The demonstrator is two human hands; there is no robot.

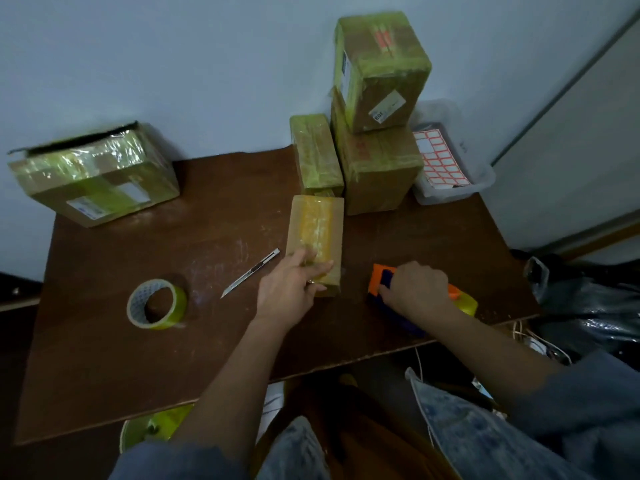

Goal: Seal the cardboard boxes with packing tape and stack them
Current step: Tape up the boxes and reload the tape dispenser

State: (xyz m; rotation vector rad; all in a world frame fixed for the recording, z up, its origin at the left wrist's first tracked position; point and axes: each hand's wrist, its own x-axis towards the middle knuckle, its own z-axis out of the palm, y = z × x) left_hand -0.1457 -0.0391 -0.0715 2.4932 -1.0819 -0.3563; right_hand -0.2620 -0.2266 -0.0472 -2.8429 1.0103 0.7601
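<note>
Left hand (291,287) touches small box (316,237); right hand (417,287) grips tape dispenser (460,299).

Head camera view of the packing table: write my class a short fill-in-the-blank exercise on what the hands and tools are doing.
1. The left hand rests on the small ____.
2. The right hand grips the orange and blue tape ____.
3. The utility knife lies between the tape roll and the ____ hand.

Missing words: box; dispenser; left
</note>
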